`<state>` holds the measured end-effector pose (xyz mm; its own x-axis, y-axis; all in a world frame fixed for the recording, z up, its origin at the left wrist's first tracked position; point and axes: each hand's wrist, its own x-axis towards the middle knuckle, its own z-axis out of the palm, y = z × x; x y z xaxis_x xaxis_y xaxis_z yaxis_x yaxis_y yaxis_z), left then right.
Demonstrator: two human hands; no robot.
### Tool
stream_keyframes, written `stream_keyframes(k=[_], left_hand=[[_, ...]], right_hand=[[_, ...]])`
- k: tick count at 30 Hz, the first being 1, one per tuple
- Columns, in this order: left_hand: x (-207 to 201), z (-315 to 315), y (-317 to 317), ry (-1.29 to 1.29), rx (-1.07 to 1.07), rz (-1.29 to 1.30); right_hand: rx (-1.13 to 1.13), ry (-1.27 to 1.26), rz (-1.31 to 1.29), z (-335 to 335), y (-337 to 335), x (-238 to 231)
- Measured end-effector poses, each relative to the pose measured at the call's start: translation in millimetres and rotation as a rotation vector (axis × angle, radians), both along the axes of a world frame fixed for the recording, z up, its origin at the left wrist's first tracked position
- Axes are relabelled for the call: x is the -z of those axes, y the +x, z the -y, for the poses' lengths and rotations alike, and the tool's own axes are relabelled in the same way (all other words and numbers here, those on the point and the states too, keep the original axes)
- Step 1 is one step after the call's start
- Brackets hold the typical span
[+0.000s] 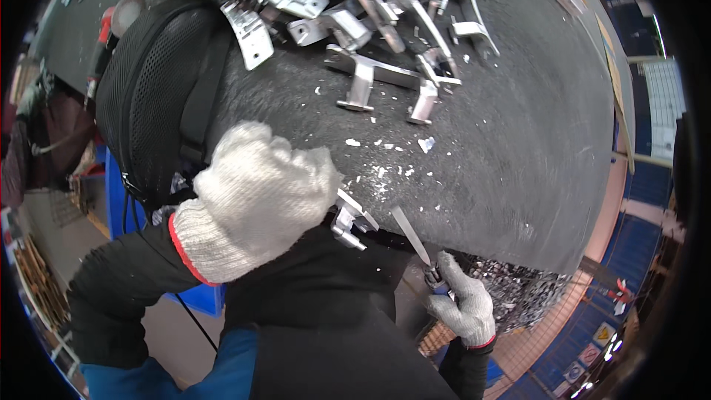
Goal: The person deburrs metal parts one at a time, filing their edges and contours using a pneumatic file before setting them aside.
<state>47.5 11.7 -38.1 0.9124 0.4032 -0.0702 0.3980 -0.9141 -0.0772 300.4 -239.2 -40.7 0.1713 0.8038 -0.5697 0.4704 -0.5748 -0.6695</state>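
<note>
My left hand [263, 189], in a white knitted glove with a red cuff edge, is closed over a silvery metal bracket [351, 216] near the table's front edge. One end of the bracket sticks out to the right of the fist; the rest is hidden under the glove. Lower right, my right hand [466, 302], gloved alike, is wrapped round the dark handle of a file [411, 235]. Its long flat grey blade points up and left, apart from the bracket. White chips and shavings [381, 172] lie on the dark tabletop just beyond.
Many-shaped metal castings [363, 11] lie heaped on the dark table [518, 148] at the far side. A black mesh bag-like thing [152, 89] stands at the left. Shavings fill a bin [522, 292] below the table's right front edge. A blue container [200, 298] is under my left arm.
</note>
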Motion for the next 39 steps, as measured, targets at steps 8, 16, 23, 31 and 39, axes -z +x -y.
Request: stream_keyframes(k=[8, 16, 23, 31, 39], left_hand=[[15, -6, 16, 0.059, 0.01, 0.305], [17, -6, 17, -0.116, 0.029, 0.261], [20, -10, 17, -0.089, 0.054, 0.28], [22, -8, 12, -0.078, 0.023, 0.264], [22, -8, 9, -0.192, -0.022, 0.216]], right_hand=[[0.04, -0.208, -0.342, 2, -4, 22], [-0.131, -0.127, -0.535, -17, 15, 54], [0.056, -0.378, -0.872, -27, 10, 42], [-0.199, -0.238, -0.472, -34, 21, 32], [-0.268, -0.372, -0.452, -46, 18, 27]])
